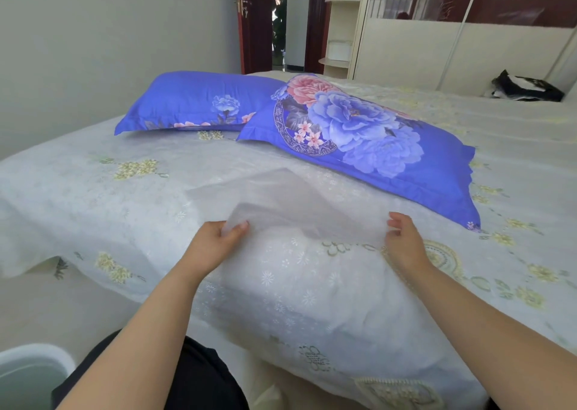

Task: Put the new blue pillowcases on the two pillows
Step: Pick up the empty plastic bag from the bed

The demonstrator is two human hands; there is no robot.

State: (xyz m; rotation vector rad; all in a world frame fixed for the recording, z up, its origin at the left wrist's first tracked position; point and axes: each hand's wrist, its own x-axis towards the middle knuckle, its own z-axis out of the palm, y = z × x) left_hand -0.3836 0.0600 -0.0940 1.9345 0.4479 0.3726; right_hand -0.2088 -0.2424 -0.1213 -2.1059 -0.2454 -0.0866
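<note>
The bed [93, 197] lay bare to the left of both hands, giving open passage there. Ahead, a thin white sheet [281, 203] lay between them and two pillows [374, 147], which blocked the far middle. A bin [28, 375] stood by the left elbow.

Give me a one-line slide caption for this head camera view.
Left hand and right hand hold a translucent white sheet over the bed; two blue floral pillows lie behind.

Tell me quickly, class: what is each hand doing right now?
Left hand: closed, pinching the near edge of the thin white sheet.
Right hand: fingers loosely curled at the sheet's other corner; a firm grip cannot be told.
</note>
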